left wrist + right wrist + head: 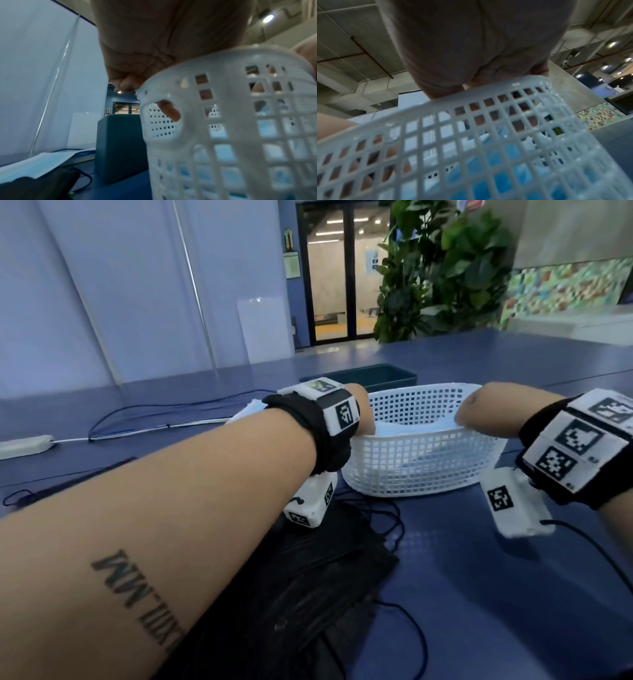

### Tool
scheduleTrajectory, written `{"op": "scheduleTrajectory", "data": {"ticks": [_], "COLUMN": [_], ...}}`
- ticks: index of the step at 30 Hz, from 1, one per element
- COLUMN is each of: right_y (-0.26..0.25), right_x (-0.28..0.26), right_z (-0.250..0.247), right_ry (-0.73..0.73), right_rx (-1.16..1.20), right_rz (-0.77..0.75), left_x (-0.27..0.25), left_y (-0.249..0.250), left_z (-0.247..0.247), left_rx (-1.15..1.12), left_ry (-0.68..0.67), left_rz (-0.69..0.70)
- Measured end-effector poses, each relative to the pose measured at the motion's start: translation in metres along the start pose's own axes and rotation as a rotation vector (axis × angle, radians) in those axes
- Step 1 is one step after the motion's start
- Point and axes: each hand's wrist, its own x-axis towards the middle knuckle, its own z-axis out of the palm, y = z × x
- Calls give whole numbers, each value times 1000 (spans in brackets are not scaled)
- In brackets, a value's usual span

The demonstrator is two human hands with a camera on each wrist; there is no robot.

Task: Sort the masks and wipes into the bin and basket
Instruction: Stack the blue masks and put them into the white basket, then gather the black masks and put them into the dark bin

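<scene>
Both hands are reaching into the white basket [421, 470] at twelve o'clock: left hand [363, 412] and right hand [479, 416], their grips hidden among blue masks [407, 430].

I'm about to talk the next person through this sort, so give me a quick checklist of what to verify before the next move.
1. Blue masks sit inside the white basket: ok.
2. Left hand reaches into the basket; whether it holds anything: cannot tell.
3. Right hand curls over the rim; grip: cannot tell.
4. Black masks lie unsorted on the table: not ok.
5. Dark green bin stands behind the basket, contents: cannot tell.
</scene>
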Motion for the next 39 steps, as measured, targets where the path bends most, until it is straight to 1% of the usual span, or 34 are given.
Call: {"op": "scheduleTrajectory", "data": {"ticks": [2,3,4,7,9,11,13,15,17,20,23,27,29,31,34,37,39], "right_y": [1,3,5,9,1,-10,-26,-43,-60,-89,-117,-148,-161,-172,-187,-197,-200], "right_x": [0,1,1,-5,-19,-33,-49,-62,-73,-90,-94,-91,-87,-83,-80,-77,-74], "right_z": [1,1,-1,-8,-17,-28,-37,-42,-43,-36,-16,14,28,38,46,54,60], "right_ry": [-43,-31,-15,100,139,170,196,199,165,-16,-231,-396,-426,-436,-461,-454,-433], "right_rx": [-82,-96,-84,25,124,213,251,298,322,285,180,19,-69,-136,-220,-280,-314], "right_rz": [-10,-25,-26,-67,-98,-134,-188,-277,-389,-537,-630,-691,-708,-727,-732,-722,-720], "left_x": [3,4,2,-16,-34,-54,-75,-96,-116,-141,-155,-167,-167,-163,-158,-151,-147], "left_y": [4,3,1,-16,-37,-61,-88,-115,-142,-171,-197,-233,-252,-267,-278,-281,-284], "left_z": [3,2,-2,-22,-33,-44,-50,-53,-57,-60,-56,-36,-23,-11,2,13,16], "left_rx": [100,85,36,-104,-176,-287,-429,-545,-580,-541,-455,-422,-405,-331,-223,-316,-364], "left_ry": [-18,-19,-11,86,91,27,-59,-123,-183,-241,-231,-257,-271,-255,-272,-297,-294], "left_rz": [-8,-8,-7,32,29,-1,-32,-47,-37,-94,-223,-397,-468,-525,-568,-600,-573]}}
